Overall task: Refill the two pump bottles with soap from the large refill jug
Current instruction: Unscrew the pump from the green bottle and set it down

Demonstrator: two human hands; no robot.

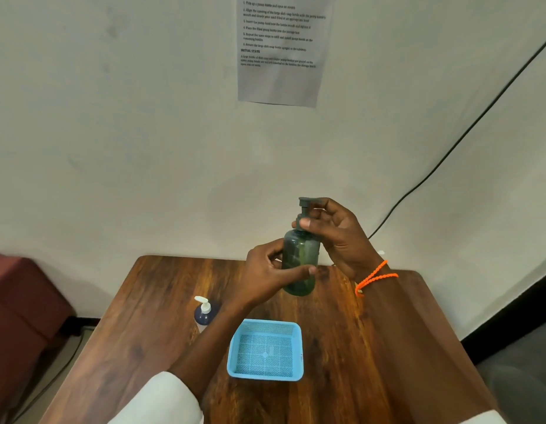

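Observation:
I hold a translucent green pump bottle (300, 261) upright above the far part of the wooden table (372, 347). My left hand (270, 275) wraps around its body. My right hand (336, 234) pinches the dark pump head and collar at the top. A smaller dark-blue pump bottle with a white pump (205, 312) stands on the table to the left, under my left forearm's side. No large refill jug is in view.
A light-blue mesh basket (267, 327) sits near the table's middle, below the held bottle. A printed instruction sheet (281, 50) hangs on the wall. A black cable (449, 148) runs down the wall at right. A dark-red seat (21, 316) stands left of the table.

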